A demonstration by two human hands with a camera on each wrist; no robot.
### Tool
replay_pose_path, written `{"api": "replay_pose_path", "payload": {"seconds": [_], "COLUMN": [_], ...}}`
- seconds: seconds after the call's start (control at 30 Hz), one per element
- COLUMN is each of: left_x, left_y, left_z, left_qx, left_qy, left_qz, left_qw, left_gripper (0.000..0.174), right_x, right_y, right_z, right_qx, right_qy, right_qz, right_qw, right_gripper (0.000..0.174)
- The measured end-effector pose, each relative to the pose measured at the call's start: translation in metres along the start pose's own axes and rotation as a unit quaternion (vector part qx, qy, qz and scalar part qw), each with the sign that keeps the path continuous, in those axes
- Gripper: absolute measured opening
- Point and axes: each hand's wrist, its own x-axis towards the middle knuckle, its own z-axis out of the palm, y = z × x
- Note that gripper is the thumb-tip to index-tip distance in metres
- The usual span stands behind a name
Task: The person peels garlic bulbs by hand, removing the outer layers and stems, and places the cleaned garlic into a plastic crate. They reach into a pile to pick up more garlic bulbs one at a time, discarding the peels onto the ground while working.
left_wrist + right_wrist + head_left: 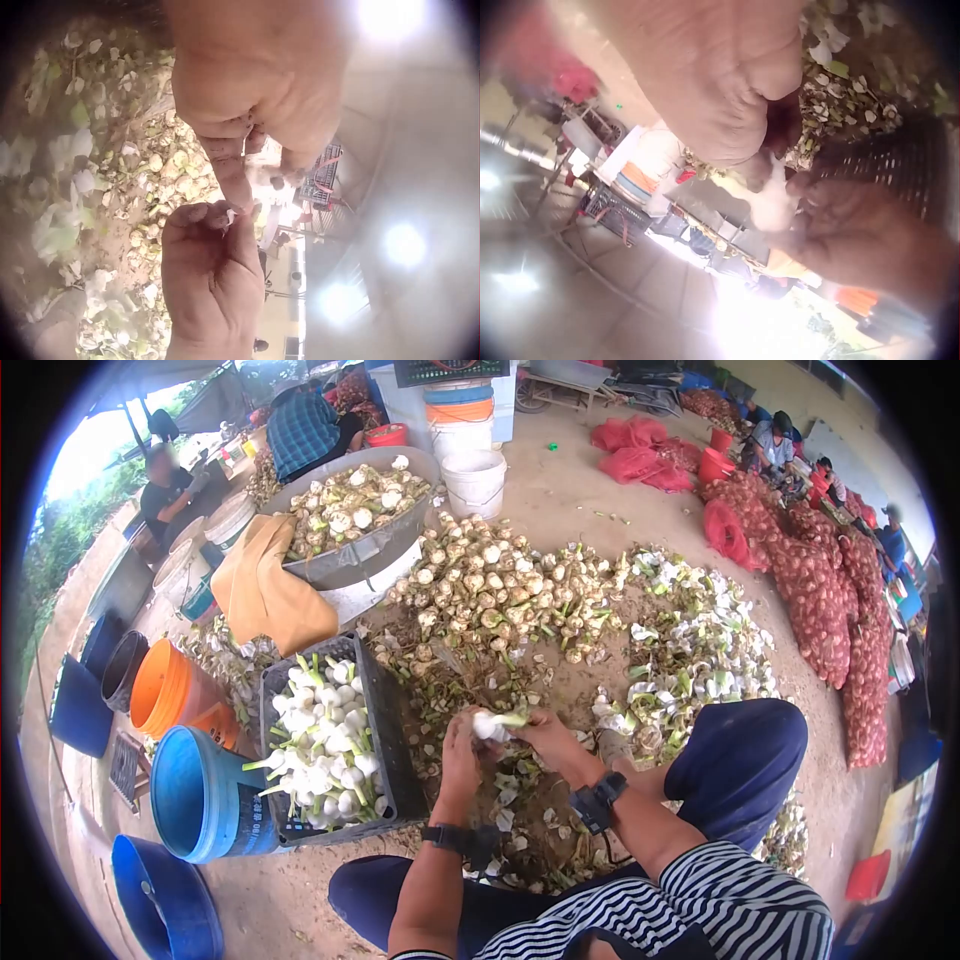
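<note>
A white garlic bulb (490, 726) with a short green stem is held between the two hands, above the littered ground in front of the seated person. My left hand (463, 750) grips the bulb's round end, its fingers curled about it. At the stem side, my right hand (553, 742) pinches with thumb and fingers. In the right wrist view the pale bulb (774, 210) shows between both hands' fingertips. The left wrist view has the left hand (255, 82) and right hand (212, 277) meeting, with the bulb mostly hidden and a white scrap at the right fingers.
Left of the hands stands a black crate (405, 780) of clean white garlic. Unpeeled garlic (500, 585) is heaped ahead, with peelings (690, 645) to its right. A blue bucket (190, 790) and orange bucket (170, 685) stand farther left. Red mesh sacks (800, 580) lie right.
</note>
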Motion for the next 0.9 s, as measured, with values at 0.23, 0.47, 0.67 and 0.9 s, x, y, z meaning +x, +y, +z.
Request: {"api": "replay_pose_path", "payload": {"seconds": [0.23,0.47,0.67,0.9], "left_x": [0.001,0.006,0.020,0.030], "left_y": [0.002,0.001,-0.013,-0.032], "left_z": [0.004,0.008,-0.007,-0.040], "left_qx": [0.584,0.553,0.100,-0.029], "left_qy": [0.093,0.042,0.076,0.166], "left_qz": [0.204,0.161,0.030,-0.027], "left_qw": [0.780,0.816,0.992,0.985], "left_gripper": [0.037,0.022,0.014,0.022], "right_x": [0.000,-0.001,0.001,0.008], "right_y": [-0.001,-0.014,0.005,-0.012], "right_z": [-0.009,-0.015,-0.026,-0.046], "right_qx": [-0.163,-0.483,-0.579,-0.161], "right_qy": [0.069,0.111,-0.011,-0.109], "right_qz": [-0.017,-0.124,-0.179,-0.118], "right_qw": [0.984,0.859,0.795,0.974], "right_gripper": [0.032,0.030,0.020,0.021]}}
